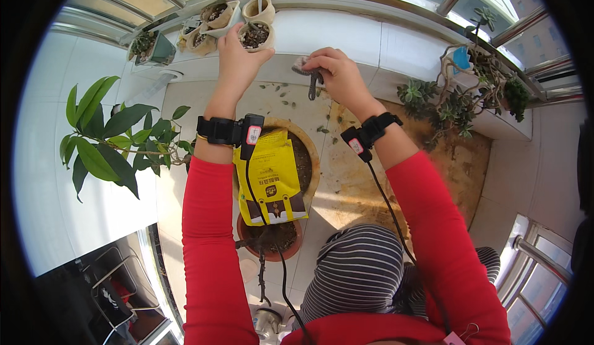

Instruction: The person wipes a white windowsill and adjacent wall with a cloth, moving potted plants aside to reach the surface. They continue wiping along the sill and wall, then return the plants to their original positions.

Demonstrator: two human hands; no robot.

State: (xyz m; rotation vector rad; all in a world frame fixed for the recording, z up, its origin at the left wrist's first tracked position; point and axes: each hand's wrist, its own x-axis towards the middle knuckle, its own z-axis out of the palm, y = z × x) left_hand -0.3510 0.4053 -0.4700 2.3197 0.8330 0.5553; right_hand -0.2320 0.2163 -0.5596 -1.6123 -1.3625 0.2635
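In the head view, my left hand (241, 62) grips the rim of a small round beige pot (268, 43) holding gravelly soil and a small plant stub, at the edge of the white tiled ledge. My right hand (338, 73) pinches a crumpled dark grey and pinkish cloth (313, 76) to the right of that pot, apart from it. Below and between my forearms, a yellow printed bag (274, 178) lies across a large round planter (312, 152) of soil.
More small pots (218, 15) stand on the ledge (325, 31) at the left, near a green pot (162, 50). A leafy plant (106, 145) juts in from the left; trailing succulents (445, 99) hang at the right. A brown pot (297, 247) with bare stems is near my knee. Fallen leaves dot the floor.
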